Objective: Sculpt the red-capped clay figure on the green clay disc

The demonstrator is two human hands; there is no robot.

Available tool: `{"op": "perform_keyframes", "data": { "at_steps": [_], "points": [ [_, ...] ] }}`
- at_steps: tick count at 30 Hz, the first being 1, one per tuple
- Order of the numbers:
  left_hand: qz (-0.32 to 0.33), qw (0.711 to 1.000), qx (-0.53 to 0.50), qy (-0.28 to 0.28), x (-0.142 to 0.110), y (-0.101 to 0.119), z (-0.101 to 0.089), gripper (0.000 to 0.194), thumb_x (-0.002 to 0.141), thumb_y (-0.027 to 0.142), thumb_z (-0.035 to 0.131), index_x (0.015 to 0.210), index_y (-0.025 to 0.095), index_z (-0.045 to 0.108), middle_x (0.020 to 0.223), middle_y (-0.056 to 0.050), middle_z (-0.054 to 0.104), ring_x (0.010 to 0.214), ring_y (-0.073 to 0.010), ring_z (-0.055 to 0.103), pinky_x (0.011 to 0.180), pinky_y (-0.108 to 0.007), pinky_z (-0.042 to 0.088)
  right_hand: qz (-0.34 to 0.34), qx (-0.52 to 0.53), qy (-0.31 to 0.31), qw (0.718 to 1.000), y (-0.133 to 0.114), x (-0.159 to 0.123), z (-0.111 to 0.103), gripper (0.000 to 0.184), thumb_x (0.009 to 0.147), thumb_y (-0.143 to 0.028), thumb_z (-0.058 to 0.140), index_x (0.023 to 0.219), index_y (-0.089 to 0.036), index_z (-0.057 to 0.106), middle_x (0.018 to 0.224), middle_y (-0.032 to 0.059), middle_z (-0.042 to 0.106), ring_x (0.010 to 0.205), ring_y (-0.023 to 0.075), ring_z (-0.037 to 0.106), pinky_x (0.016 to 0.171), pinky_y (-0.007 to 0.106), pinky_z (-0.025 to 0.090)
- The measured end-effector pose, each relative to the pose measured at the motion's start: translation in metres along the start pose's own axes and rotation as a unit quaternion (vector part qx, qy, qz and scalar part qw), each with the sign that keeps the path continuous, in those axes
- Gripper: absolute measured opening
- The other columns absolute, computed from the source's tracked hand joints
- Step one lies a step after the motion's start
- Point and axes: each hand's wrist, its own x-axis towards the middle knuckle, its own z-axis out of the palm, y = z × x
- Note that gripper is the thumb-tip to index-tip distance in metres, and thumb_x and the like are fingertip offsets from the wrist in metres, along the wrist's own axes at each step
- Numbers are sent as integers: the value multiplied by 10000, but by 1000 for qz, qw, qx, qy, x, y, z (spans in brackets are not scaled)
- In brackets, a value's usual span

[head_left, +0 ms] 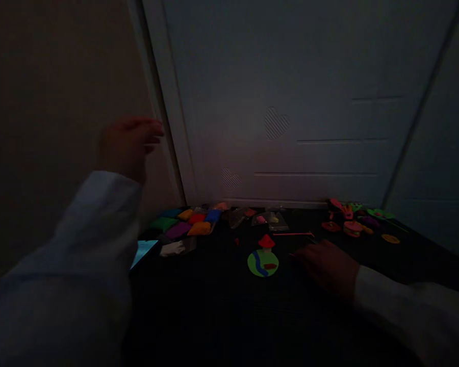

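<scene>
- disc [269,258], green and round, lies flat in the middle of the black table [222,306], with a wavy blue strip [259,264] across its left part and a dark red piece [270,266] on its right!
- right at the disc's far edge, a red cap [266,241] sits on a short pale stem [267,250].
- right hand [327,265] now, low over the table, just right of the disc and apart from it, back of the hand upward, fingers pointing left; too dark to tell whether they pinch anything.
- and the left hand [130,140], high up on the left, well clear of the table, fingers close together and bent to the right; it's blurred, so no telling whether something is in the grip.
- beyond the right hand, a thin pink stick [292,234] lies crosswise, with a small red bit [236,241] over to the left of the cap.
- far left, bright packets [187,224] crowd together, a white packet [173,248] nearer, a lit screen [144,251] beside the left sleeve [87,244].
- far right, colourful little models [352,227] cluster, a yellow ring [390,238] near them.
</scene>
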Motion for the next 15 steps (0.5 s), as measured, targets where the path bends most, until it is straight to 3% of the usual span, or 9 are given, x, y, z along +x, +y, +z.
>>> {"op": "perform_keyframes", "data": {
  "at_steps": [2,5,7,9,11,15],
  "points": [
    [17,1000,11,-3,3,16,29,591,862,517,241,1296,117,263,1338,-114,392,1197,-277,375,936,-440,352,4,-11,4,1000,4,1,6,253,877,-210,373,978,-223,605,850,32,663,750,181,619,674,340,398],
    [54,983,26,-172,-16,31,87,446,746,516,497,990,162,615,930,-34,660,860,-185,596,770,-307,461,23,-22,13,999,4,-1,9,236,888,-245,365,953,-238,592,825,12,655,720,186,614,663,349,380],
    [71,959,41,-270,-40,31,122,368,696,482,574,907,195,664,832,-13,682,750,-166,618,681,-266,475,38,-27,15,999,2,-4,7,247,896,-260,347,929,-238,591,814,12,650,706,187,604,662,353,366],
    [74,946,61,-310,-63,25,148,423,701,460,577,1013,180,637,968,-60,670,831,-197,619,717,-287,476,50,-30,13,998,-1,-6,3,272,903,-270,328,895,-233,597,788,16,644,685,184,591,661,353,352],
    [72,939,80,-325,-80,18,161,426,755,439,519,1072,169,609,1020,-93,649,872,-220,610,746,-323,469,57,-32,7,998,-3,-6,0,276,903,-269,327,891,-234,600,778,17,638,681,180,580,668,351,339],
    [77,929,90,-350,-92,13,165,266,800,310,464,923,184,664,944,-71,659,862,-201,606,772,-310,458,66,-31,-8,997,-5,-7,-5,243,888,-257,358,903,-239,599,793,16,626,692,174,555,665,338,318]
  ]
}}
